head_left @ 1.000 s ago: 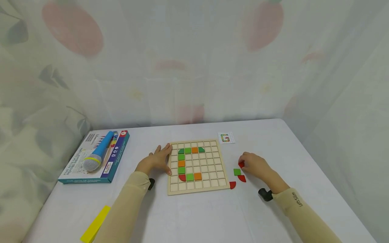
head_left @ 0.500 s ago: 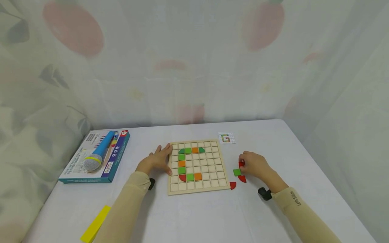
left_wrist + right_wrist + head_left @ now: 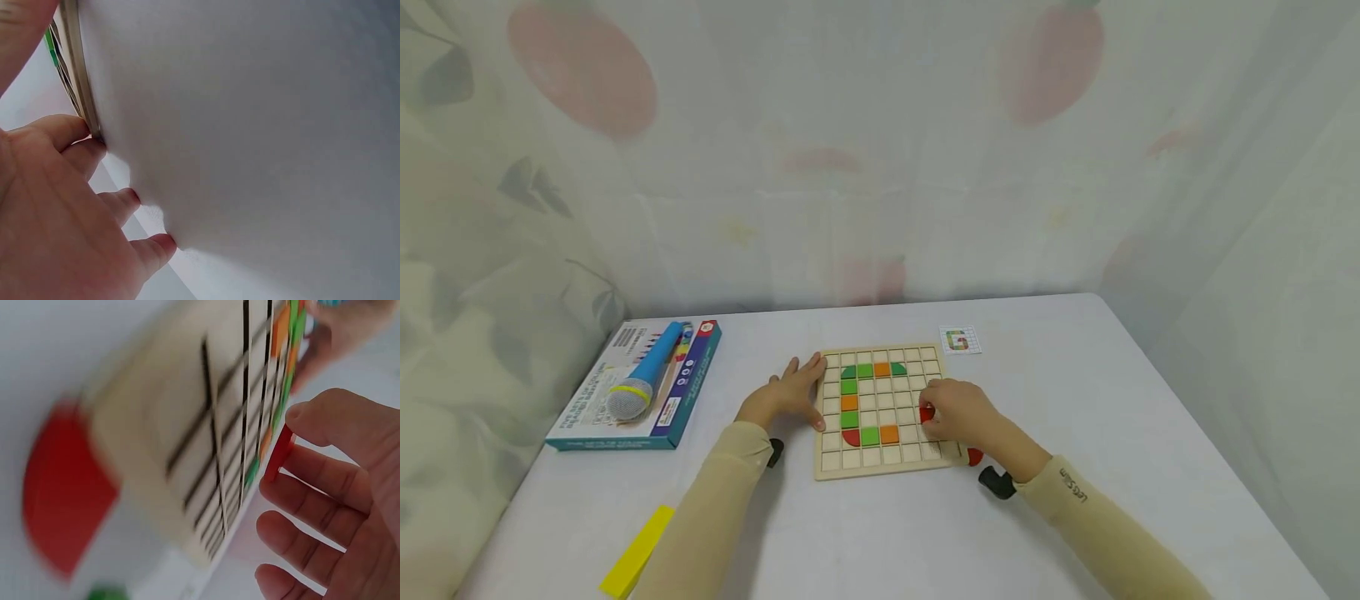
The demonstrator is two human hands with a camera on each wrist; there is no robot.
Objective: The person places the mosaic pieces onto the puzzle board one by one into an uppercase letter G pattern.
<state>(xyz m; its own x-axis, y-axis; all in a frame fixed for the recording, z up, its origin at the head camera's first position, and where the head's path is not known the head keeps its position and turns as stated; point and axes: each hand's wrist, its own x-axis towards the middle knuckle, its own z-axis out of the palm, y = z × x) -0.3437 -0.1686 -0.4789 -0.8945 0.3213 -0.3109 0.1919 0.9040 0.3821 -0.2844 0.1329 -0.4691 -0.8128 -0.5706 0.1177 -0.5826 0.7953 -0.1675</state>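
Note:
A wooden grid board [image 3: 880, 475] lies on the table, with green, orange and red tiles set in a C-like line. My left hand [image 3: 790, 393] rests at its left edge, fingers spread; in the left wrist view fingertips [image 3: 78, 128] touch the board's side. Over the right part of the board, my right hand [image 3: 962, 414] pinches a red tile [image 3: 280, 452] between thumb and fingers. Another red tile [image 3: 65, 494], quarter-round, lies at the board's near right corner. A blurred green piece [image 3: 107, 592] shows beside it; the right hand hides this area in the head view.
A small card [image 3: 960, 340] printed with a coloured G-like pattern lies beyond the board's far right corner. At left, a flat box [image 3: 580, 425] carries a blue toy microphone [image 3: 647, 371]. A yellow block [image 3: 638, 552] lies by the left forearm.
My right hand has moved left from the loose tiles to above the board, carrying a red tile. My left hand has stayed at the board's left edge.

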